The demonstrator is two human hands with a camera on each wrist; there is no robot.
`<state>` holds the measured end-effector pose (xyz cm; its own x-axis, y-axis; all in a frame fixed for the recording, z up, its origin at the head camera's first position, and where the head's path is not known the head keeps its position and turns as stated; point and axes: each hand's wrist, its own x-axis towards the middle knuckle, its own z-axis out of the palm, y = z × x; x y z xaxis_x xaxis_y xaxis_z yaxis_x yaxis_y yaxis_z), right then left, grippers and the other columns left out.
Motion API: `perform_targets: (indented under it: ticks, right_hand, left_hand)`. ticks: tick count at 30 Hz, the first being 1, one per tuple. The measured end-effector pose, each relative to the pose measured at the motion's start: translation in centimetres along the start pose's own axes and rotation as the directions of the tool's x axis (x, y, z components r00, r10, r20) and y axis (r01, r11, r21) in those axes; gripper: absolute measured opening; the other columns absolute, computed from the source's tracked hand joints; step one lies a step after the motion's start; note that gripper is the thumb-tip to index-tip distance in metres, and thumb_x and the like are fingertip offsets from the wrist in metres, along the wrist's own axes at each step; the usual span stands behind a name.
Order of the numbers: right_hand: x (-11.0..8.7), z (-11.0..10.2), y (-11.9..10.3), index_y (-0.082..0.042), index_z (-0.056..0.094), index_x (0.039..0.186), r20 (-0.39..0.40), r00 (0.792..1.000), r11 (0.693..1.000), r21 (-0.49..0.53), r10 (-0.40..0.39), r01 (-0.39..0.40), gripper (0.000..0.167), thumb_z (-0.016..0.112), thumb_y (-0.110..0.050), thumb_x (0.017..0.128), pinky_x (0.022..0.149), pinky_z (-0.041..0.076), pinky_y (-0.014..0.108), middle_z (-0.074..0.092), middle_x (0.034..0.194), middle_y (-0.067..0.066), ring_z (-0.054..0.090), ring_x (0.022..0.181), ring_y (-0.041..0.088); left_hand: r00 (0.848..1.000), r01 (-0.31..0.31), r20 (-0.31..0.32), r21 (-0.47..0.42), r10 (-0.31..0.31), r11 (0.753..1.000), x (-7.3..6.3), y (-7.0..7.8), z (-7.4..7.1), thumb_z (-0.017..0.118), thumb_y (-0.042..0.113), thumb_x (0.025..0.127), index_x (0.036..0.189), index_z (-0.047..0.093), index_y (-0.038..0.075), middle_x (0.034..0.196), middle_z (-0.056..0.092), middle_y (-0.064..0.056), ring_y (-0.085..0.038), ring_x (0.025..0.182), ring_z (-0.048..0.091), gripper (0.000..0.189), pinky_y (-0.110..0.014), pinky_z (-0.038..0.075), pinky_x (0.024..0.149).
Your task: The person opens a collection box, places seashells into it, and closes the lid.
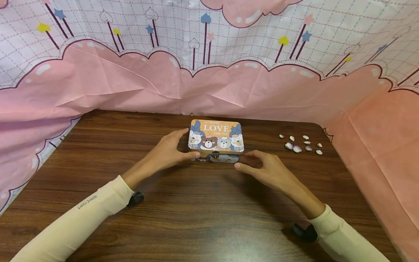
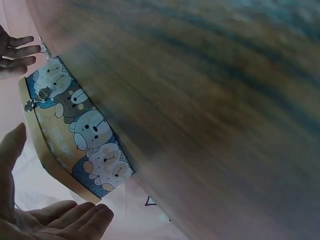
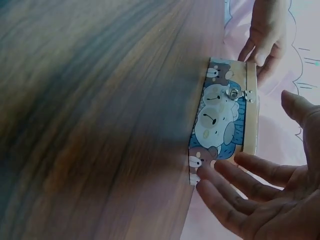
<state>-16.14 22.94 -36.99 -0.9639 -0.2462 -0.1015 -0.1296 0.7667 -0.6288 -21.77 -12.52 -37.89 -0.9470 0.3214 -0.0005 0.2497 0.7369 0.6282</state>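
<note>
A small tin box (image 1: pixel 216 136) with a bear picture and the word LOVE on its lid stands closed on the table, its metal clasp (image 1: pixel 215 155) facing the person. At the box's left side is my left hand (image 1: pixel 168 151), thumb by the front left corner and fingers straight along the side. My right hand (image 1: pixel 268 167) is near the front right corner, thumb and fingers spread apart. In the right wrist view the right fingertips (image 3: pixel 207 177) overlap the end of the box (image 3: pixel 220 115). The left wrist view shows the left palm (image 2: pixel 60 220) facing the box (image 2: pixel 80 125).
Several small seashells (image 1: pixel 296 149) lie at the back right of the brown wooden table (image 1: pixel 183 218). A patterned pink and white cloth (image 1: pixel 131 83) hangs behind the table, and more pink cloth (image 1: pixel 386 153) runs along the right edge.
</note>
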Motion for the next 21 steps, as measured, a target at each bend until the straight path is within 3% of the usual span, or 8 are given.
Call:
perform_targets:
  ticks: [5,10,16,21]
  right_hand:
    - [0.4,0.4,-0.1,-0.010,0.074,0.144,-0.003,0.999,0.998,0.053,-0.045,0.045,0.066,0.078,-0.061,0.103,0.111,0.065,0.057,0.083,0.133,0.008,0.079,0.122,0.029]
    - [0.9,1.0,-0.2,-0.010,0.076,0.142,0.026,0.997,0.992,0.103,-0.077,0.074,0.057,0.081,-0.051,0.103,0.111,0.065,0.054,0.084,0.128,0.008,0.080,0.118,0.026]
    - [1.4,1.9,-0.4,-0.010,0.075,0.144,0.104,0.990,0.983,0.170,-0.091,0.073,0.055,0.080,-0.048,0.104,0.115,0.063,0.054,0.081,0.137,0.008,0.079,0.123,0.024]
    - [1.9,2.7,-0.8,-0.009,0.072,0.148,0.159,0.983,0.974,0.222,-0.089,0.053,0.058,0.080,-0.047,0.104,0.118,0.061,0.056,0.077,0.146,0.010,0.077,0.127,0.025]
  left_hand:
    - [0.998,-0.063,-0.014,0.009,0.063,0.998,0.1,0.2,0.3,0.087,0.056,0.098,0.175,0.039,0.006,0.180,0.041,-0.021,-0.044,0.169,0.037,0.104,-0.064,0.032,0.141]
    - [0.995,-0.104,-0.004,0.033,0.104,0.994,0.2,0.4,0.5,0.085,0.051,0.101,0.174,0.040,0.003,0.183,0.036,-0.019,-0.044,0.171,0.034,0.099,-0.061,0.029,0.143]
    - [0.992,-0.124,0.010,0.086,0.123,0.989,0.3,0.6,0.5,0.086,0.043,0.102,0.171,0.046,0.002,0.182,0.036,-0.020,-0.046,0.170,0.034,0.089,-0.066,0.026,0.142]
    - [0.989,-0.144,0.011,0.118,0.144,0.982,0.5,0.7,0.4,0.088,0.033,0.101,0.169,0.049,0.000,0.179,0.039,-0.024,-0.046,0.167,0.039,0.085,-0.061,0.030,0.142]
